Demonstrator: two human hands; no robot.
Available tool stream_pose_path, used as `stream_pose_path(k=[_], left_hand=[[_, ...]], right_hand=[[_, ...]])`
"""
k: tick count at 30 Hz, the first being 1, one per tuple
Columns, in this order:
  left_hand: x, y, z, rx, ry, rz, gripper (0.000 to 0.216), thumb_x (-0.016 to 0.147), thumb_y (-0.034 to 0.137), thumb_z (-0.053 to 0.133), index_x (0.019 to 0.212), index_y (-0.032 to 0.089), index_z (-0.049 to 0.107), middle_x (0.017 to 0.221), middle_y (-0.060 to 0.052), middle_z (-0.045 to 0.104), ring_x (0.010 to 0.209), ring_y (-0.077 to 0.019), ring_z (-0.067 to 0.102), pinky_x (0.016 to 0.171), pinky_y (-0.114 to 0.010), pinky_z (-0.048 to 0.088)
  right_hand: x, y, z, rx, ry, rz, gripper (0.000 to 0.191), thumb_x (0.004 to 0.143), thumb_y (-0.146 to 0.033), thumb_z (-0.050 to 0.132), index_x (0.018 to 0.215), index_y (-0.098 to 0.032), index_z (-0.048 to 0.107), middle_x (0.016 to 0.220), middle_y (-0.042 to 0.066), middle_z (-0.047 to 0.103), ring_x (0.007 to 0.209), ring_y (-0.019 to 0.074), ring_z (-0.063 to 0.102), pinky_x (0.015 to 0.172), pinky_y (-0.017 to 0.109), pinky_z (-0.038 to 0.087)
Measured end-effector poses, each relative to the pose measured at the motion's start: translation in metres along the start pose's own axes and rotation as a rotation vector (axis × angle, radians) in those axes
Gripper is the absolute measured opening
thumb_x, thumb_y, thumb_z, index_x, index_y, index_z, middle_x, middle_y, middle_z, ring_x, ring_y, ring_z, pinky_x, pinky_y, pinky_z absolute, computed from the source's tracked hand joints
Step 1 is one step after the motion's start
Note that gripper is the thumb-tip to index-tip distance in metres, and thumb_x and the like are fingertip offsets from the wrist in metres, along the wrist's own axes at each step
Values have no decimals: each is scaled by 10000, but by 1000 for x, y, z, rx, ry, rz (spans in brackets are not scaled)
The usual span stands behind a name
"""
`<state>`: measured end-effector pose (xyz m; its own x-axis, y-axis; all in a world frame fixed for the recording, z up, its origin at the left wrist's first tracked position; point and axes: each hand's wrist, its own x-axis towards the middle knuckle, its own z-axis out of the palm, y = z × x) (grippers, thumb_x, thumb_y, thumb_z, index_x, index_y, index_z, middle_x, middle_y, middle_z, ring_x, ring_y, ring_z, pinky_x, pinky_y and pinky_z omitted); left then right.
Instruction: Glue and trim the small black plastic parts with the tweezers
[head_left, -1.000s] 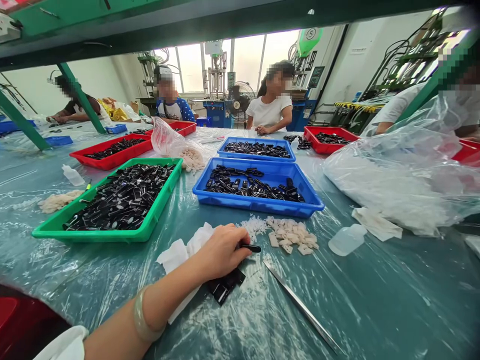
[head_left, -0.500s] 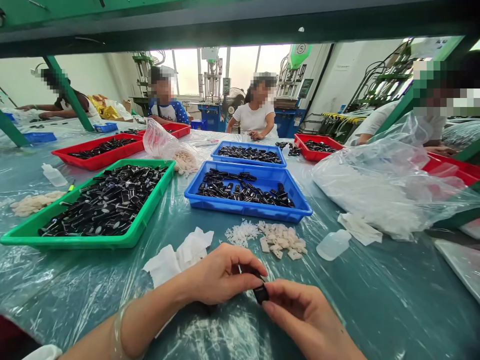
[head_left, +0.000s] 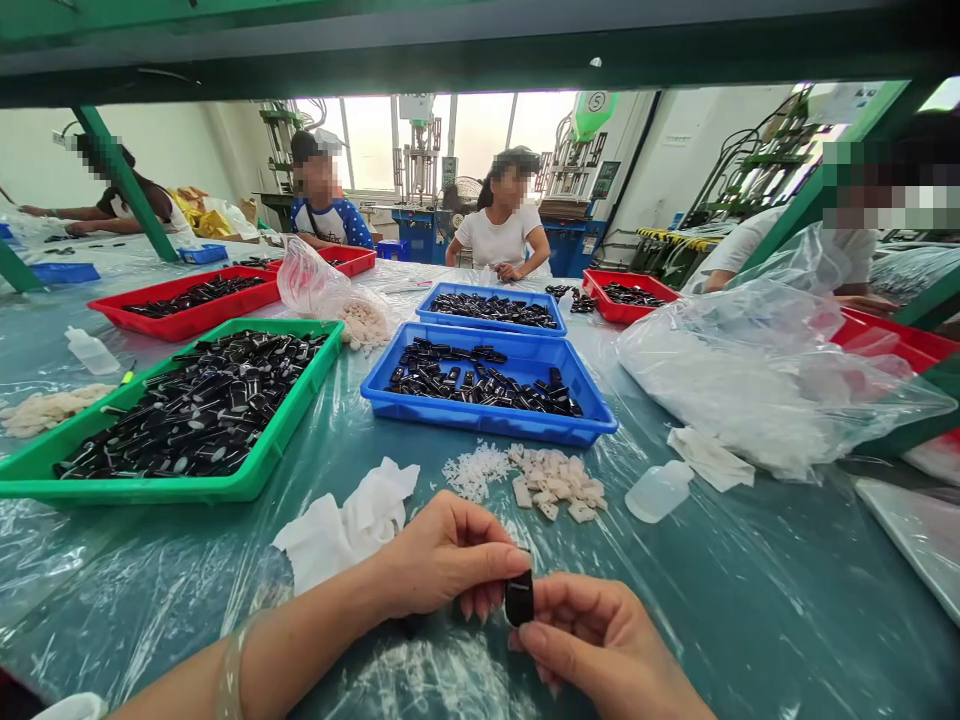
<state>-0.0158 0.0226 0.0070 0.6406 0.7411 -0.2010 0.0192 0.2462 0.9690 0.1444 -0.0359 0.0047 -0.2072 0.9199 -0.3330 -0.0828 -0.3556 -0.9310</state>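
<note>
Between my two hands is a small glossy black plastic part (head_left: 519,600), flat with rounded ends, held upright. My left hand (head_left: 450,560) pinches its upper end between thumb and fingers. At its lower right edge, the thumb and fingertips of my right hand (head_left: 600,635) grip it too. Just beyond the hands lie a heap of beige chips (head_left: 559,480) and a smaller pile of white bits (head_left: 476,468). A crumpled white cloth (head_left: 349,525) is by my left wrist.
A blue tray (head_left: 487,420) and a green tray (head_left: 300,410) hold many similar black parts. To the right are a small squeeze bottle (head_left: 660,492) and a large plastic bag (head_left: 757,380). Several people sit around the table. A green beam (head_left: 480,55) crosses overhead.
The black part has turned more upright and shows more of its flat face. My left fingers have shifted to its top end, and my right fingers sit lower. The view has shifted slightly.
</note>
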Motion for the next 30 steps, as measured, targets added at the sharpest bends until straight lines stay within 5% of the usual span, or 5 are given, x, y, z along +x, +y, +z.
stream_pose_path(k=[15, 21, 23, 27, 30], left_hand=[[1, 2, 3, 9, -9, -1, 362, 764, 462, 565, 679, 112, 602, 511, 5, 570, 376, -65, 517, 348, -129, 378], [0, 4, 4, -127, 12, -40, 336, 782, 443, 553, 735, 111, 568, 808, -81, 672, 530, -131, 657, 414, -136, 460], [-1, 4, 4, -140, 28, -55, 320, 761, 428, 585, 729, 110, 561, 756, -77, 672, 545, -143, 662, 432, -142, 471], [-1, 5, 4, -151, 40, -61, 299, 691, 377, 668, 769, 102, 584, 709, -65, 663, 551, -141, 655, 458, -160, 487], [-2, 5, 4, -140, 22, -71, 291, 651, 331, 704, 793, 93, 612, 710, -63, 663, 551, -130, 645, 471, -162, 486]], right_hand=[[0, 0, -11, -181, 100, -87, 277, 632, -404, 708, 733, -149, 672, 517, -14, 570, 458, 99, 500, 462, 219, 431], [11, -22, -65, -652, 985, -684, 502, 683, -473, 608, 1105, -214, 528, 1107, 87, 581, 987, 267, 531, 830, 424, 431], [20, -26, -86, -692, 1120, -648, 717, 620, -503, 628, 1233, -190, 426, 1230, 137, 501, 1108, 313, 461, 854, 451, 410], [39, -20, -118, -730, 1045, -407, 913, 523, -483, 670, 1279, -77, 359, 1254, 227, 467, 1150, 385, 422, 871, 492, 386], [47, -14, -127, -748, 867, -336, 549, 567, -454, 644, 983, -101, 588, 915, 150, 658, 858, 330, 609, 709, 427, 474]])
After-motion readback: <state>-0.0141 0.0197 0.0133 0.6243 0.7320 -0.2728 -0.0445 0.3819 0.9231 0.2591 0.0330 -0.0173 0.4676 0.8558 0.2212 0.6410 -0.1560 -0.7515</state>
